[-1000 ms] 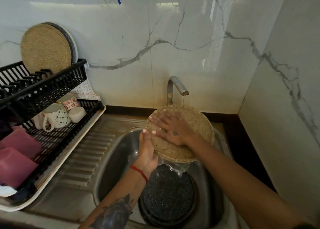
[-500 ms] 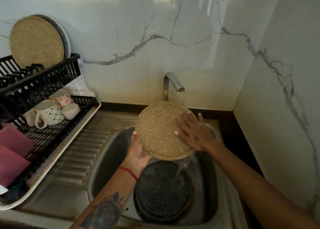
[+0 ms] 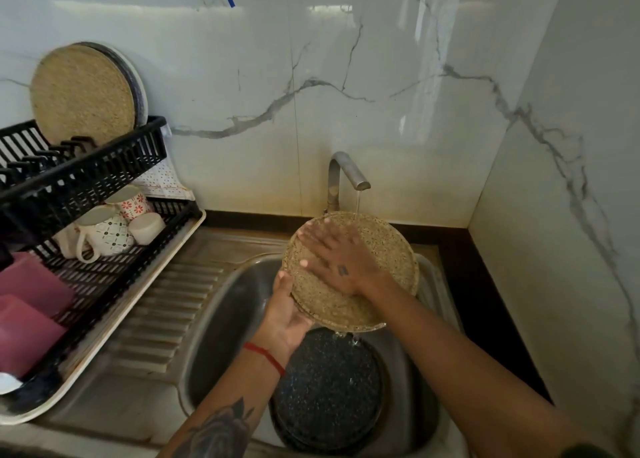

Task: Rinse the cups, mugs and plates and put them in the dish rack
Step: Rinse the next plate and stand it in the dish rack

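Note:
A round tan speckled plate [image 3: 388, 250] is tilted under the running tap [image 3: 346, 173] above the sink [image 3: 221, 319]. My left hand [image 3: 287, 315] grips its lower left rim from below. My right hand [image 3: 332, 260] lies flat on the plate's face with straight, spread fingers. A dark speckled plate [image 3: 329, 385] lies in the sink bottom. The black dish rack [image 3: 104, 167] at the left holds a tan plate [image 3: 81, 94] upright on top and patterned mugs [image 3: 110, 229] on the lower level.
Pink containers [image 3: 27, 305] sit at the rack's near end. The rack stands on a white drip tray [image 3: 114, 326] over the ribbed steel drainboard [image 3: 162, 315]. Marble walls close in behind and on the right.
My right hand has slid from the plate's right edge back to its left middle, rubbing the face. The plate stays under the water stream in my left hand.

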### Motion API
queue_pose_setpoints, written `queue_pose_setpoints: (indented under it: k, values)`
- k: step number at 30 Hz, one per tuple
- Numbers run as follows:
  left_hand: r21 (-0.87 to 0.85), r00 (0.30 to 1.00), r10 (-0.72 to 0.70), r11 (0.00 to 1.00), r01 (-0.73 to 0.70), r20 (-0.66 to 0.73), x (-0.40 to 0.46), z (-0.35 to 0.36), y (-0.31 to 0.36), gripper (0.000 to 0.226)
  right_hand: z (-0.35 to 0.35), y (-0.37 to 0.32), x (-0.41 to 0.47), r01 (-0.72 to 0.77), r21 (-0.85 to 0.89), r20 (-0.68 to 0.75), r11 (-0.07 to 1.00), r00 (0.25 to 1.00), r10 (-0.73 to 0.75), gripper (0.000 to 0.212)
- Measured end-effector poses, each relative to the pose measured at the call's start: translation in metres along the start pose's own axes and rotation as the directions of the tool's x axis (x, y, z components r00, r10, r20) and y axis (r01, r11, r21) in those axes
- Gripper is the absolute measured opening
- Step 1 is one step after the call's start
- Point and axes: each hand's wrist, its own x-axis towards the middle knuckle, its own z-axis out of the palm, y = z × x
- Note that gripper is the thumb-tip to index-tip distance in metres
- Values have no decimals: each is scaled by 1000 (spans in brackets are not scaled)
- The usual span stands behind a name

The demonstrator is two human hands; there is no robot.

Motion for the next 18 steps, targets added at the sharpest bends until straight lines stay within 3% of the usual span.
queue_pose_setpoints:
  k: [8,14,18]
  values:
    - [6,996,71,997,-71,-47,3,-7,9,38,3,17,-37,-384,102,-102,917,913,394,73]
    - [-9,991,85,996,-87,-105,3,-16,9,32,8,14,-63,-333,61,8,941,943,333,73]
    - [-46,990,113,992,-117,-80,2,-6,4,28,-6,23,-42,-457,45,-47,889,887,458,73]
